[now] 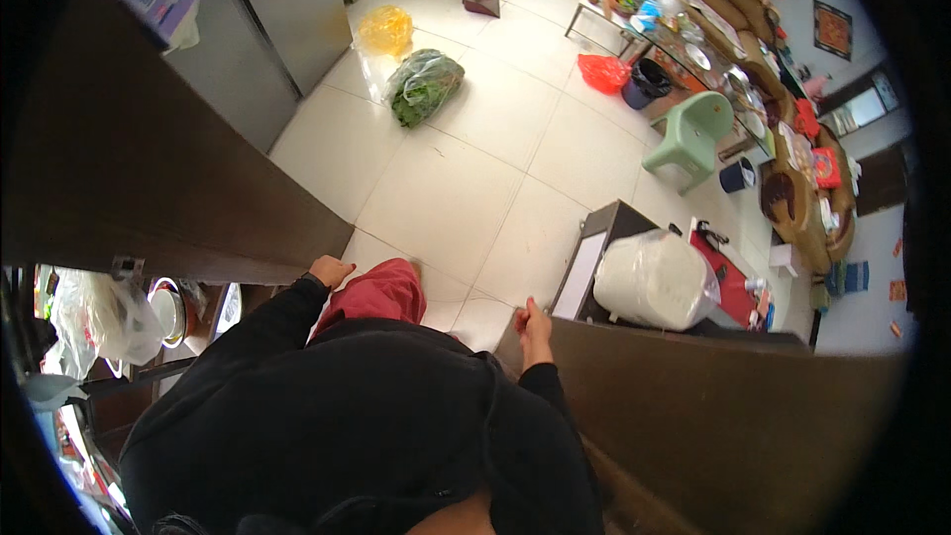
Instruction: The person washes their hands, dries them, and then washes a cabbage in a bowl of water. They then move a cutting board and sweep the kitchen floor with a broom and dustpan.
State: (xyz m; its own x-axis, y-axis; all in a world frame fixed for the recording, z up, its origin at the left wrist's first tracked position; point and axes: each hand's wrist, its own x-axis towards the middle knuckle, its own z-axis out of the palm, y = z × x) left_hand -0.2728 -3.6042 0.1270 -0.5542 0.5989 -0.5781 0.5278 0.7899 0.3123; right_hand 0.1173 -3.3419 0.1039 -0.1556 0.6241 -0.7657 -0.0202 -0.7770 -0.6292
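My left hand [331, 272] hangs by my side, beside my red trousers [379, 293] and near the end of a dark wooden partition; it holds nothing that I can see, and how far its fingers are curled is unclear. My right hand [533, 327] is beside the other dark partition [706, 401], its fingers loosely bent and nothing visible in it. On the tiled floor ahead lies a clear plastic bag of leafy green vegetables [425, 88]. Just behind it are a yellow plastic bag [385, 30] and some clear film.
A grey refrigerator [252, 30] stands at the left. Rightward are a dark cabinet with a plastic-covered white appliance [654, 280], a green plastic chair [692, 137], a black-lined bin [646, 83], a red bag [603, 73] and a cluttered glass table [691, 52]. A dustpan [481, 0] stands farther back.
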